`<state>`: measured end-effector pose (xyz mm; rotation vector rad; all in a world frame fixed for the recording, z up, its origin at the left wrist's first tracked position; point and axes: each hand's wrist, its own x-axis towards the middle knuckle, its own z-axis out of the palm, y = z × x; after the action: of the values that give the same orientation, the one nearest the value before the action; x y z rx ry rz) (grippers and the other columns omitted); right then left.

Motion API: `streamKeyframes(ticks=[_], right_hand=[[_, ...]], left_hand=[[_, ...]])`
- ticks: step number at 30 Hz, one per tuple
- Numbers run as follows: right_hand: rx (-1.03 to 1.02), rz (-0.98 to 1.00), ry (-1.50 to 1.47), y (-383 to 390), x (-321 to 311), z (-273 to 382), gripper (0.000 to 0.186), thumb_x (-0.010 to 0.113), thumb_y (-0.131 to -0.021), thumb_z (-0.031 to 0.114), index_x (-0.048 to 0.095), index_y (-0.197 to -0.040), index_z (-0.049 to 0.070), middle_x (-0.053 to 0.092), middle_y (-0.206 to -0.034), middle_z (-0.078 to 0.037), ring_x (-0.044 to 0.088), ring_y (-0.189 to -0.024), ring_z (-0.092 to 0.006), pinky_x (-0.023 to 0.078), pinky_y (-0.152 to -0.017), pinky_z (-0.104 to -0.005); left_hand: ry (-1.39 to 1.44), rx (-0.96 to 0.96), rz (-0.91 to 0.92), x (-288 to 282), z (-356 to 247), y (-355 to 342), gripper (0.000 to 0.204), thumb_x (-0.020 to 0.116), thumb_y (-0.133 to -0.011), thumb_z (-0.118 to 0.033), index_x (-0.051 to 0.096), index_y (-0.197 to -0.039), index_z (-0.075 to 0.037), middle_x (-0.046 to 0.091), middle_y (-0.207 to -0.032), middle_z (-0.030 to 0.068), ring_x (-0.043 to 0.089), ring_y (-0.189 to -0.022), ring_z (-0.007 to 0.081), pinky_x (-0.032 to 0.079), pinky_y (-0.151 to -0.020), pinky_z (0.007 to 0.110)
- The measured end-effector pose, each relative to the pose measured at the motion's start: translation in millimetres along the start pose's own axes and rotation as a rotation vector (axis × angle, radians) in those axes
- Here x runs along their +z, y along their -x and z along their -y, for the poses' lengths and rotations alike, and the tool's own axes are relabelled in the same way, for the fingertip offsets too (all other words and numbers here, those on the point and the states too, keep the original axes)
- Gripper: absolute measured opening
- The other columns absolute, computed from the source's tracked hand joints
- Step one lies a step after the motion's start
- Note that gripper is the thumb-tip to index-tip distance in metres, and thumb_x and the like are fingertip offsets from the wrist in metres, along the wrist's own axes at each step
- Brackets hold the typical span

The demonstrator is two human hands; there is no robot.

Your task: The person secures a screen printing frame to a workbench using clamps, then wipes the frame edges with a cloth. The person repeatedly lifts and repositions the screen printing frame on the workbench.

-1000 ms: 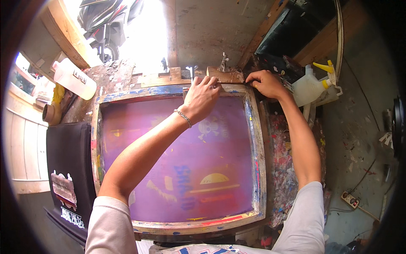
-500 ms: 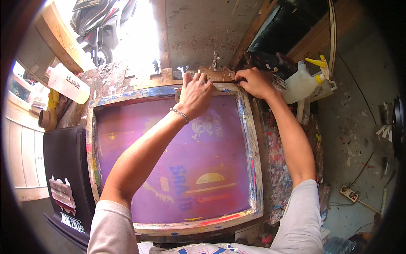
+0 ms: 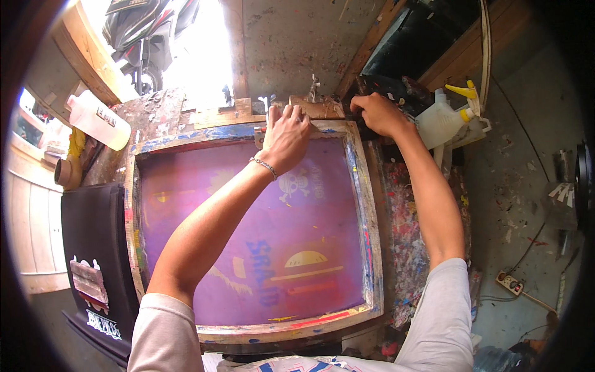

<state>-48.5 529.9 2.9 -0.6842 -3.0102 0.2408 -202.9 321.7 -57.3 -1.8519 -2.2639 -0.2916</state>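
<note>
Nearest, two pale grey sleeves come in from the lower edge, framing the near rail of a paint-smeared wooden screen frame, which lies flat on the tabletop. To its left rests a stack of black fabric bearing a silver-and-white print. Inside the frame stretches purple mesh, with a pale hat shape and blue lettering toward the near side and a skull motif farther off. Beyond the mesh, the left hand, a chain bracelet at its wrist, sits over the far rail beside a small metal fitting; its fingers are bent and close together, though I cannot tell whether they pinch anything. The right hand is just past the far right corner, fingers curled inward, their tips too dark to show what they hold. A translucent spray bottle with a yellow trigger stands to its right, and a pale bottle leans at far left. Farthest, a motorcycle shows in the bright doorway.
</note>
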Motion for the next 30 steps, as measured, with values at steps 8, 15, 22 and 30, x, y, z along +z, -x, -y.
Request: streamKeyframes(ticks=[8,15,22,30], right_hand=[[-0.097,0.103,-0.374,-1.6,-0.5,-24.0,0.021,0.064,-0.083,0.005,0.075,-0.101,0.006,0.075,-0.095,-0.013,0.071,-0.095,-0.0232,0.052,-0.088,-0.036],[-0.084,0.015,-0.383,-2.9,6.9,-1.3,0.018,0.074,-0.084,0.013,0.077,-0.1,0.006,0.076,-0.097,-0.012,0.072,-0.092,-0.0226,0.053,-0.085,-0.0335],[-0.198,-0.095,-0.33,-8.5,19.1,11.2,0.018,0.076,-0.083,0.018,0.078,-0.099,0.011,0.075,-0.093,-0.01,0.071,-0.088,-0.0264,0.054,-0.08,-0.0353],[-0.276,-0.192,-0.314,-20.0,32.8,24.5,0.019,0.077,-0.081,0.02,0.078,-0.097,0.011,0.074,-0.099,-0.011,0.071,-0.092,-0.0298,0.054,-0.082,-0.0376]], left_hand=[[0.007,0.012,0.03,-4.3,-2.6,-1.2,0.048,0.071,-0.088,-0.024,0.056,-0.125,0.002,0.053,-0.124,0.017,0.045,-0.127,0.0296,0.032,-0.106,0.05],[0.019,0.008,0.032,-3.3,-4.0,-0.3,0.048,0.07,-0.088,-0.023,0.055,-0.126,0.002,0.052,-0.125,0.0175,0.044,-0.127,0.0302,0.032,-0.108,0.052],[0.028,0.016,-0.001,-1.3,-3.0,1.4,0.047,0.069,-0.088,-0.023,0.056,-0.125,0.002,0.051,-0.123,0.0172,0.044,-0.127,0.0302,0.032,-0.107,0.053],[0.048,0.032,-0.006,-2.1,-0.4,-0.1,0.042,0.068,-0.088,-0.021,0.057,-0.122,0.0,0.052,-0.12,0.0153,0.045,-0.125,0.0289,0.033,-0.106,0.051]])
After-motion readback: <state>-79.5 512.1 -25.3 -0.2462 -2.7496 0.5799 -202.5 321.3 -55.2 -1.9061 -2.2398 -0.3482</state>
